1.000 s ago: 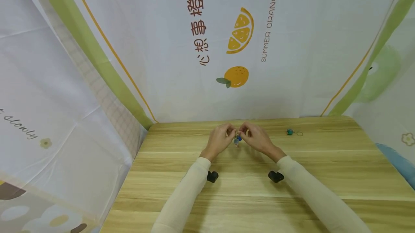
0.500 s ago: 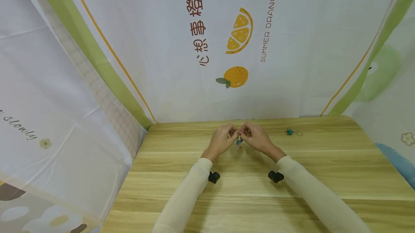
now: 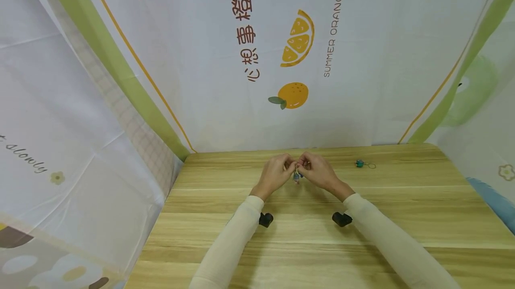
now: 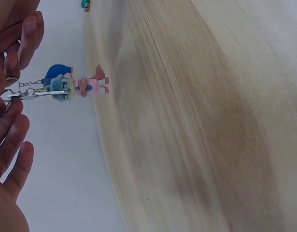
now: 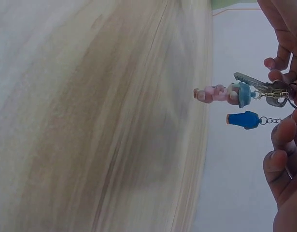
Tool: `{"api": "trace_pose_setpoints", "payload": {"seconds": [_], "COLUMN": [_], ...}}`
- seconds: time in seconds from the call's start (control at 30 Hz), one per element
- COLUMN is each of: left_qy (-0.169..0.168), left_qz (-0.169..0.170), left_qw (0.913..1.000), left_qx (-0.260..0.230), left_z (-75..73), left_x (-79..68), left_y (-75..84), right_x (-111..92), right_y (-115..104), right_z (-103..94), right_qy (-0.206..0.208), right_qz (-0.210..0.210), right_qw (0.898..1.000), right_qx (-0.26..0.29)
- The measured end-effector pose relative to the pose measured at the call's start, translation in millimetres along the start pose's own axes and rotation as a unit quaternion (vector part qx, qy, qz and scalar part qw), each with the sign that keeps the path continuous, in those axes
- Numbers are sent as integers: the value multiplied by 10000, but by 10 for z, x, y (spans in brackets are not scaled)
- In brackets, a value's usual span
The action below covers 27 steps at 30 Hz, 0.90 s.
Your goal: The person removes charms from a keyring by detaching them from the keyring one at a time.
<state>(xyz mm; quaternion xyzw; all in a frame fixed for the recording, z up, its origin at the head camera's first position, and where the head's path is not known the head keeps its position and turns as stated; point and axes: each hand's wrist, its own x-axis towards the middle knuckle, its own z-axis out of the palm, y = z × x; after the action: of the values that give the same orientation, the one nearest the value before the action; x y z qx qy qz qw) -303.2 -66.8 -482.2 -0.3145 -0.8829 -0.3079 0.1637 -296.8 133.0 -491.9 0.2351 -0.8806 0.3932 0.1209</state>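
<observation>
Fingertips nearly meeting, my left hand (image 3: 275, 173) and right hand (image 3: 320, 173) are raised over the far part of the table in the head view. The left pinches a key ring bearing a silver key (image 5: 252, 82) and a small figurine (image 5: 217, 94) with a light-blue hat and pinkish body. A blue charm (image 5: 244, 119) hangs by a short chain from my right fingers, beside the figurine. In the left wrist view, metal rings (image 4: 12, 87) lie between both hands' fingertips; whether they are linked I cannot tell. Fingers partly cover them.
To the right of the hands, a teal keychain (image 3: 359, 163) with a metal ring lies on the wooden table (image 3: 297, 253). Behind the table's far edge hangs a white printed curtain (image 3: 225, 115). Black wrist mounts (image 3: 342, 219) stick out below the sleeves.
Compared with one second ago, my left hand has shifted slightly right, bringing the fingertips together and the figurine a little right. Over the last half second the hands barely move.
</observation>
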Motion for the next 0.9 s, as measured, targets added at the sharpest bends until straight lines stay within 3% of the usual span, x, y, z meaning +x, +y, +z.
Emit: {"api": "trace_pose_setpoints", "payload": {"seconds": [0.27, 0.53, 0.9], "left_qy": [41, 93, 60], "left_qz": [-101, -99, -68], "left_qw": [9999, 9999, 10000], "left_qx": [56, 22, 28], "left_z": [-19, -18, -27], "left_x": [-2, -14, -16], "left_y": [-7, -21, -23], "right_x": [6, -4, -9], "right_y": [27, 34, 23], "right_z": [17, 12, 9], "right_qy": [-68, -181, -151], "right_qz": [-209, -230, -147], "right_qw": [9997, 9993, 9998], "right_qx": [52, 228, 36]}}
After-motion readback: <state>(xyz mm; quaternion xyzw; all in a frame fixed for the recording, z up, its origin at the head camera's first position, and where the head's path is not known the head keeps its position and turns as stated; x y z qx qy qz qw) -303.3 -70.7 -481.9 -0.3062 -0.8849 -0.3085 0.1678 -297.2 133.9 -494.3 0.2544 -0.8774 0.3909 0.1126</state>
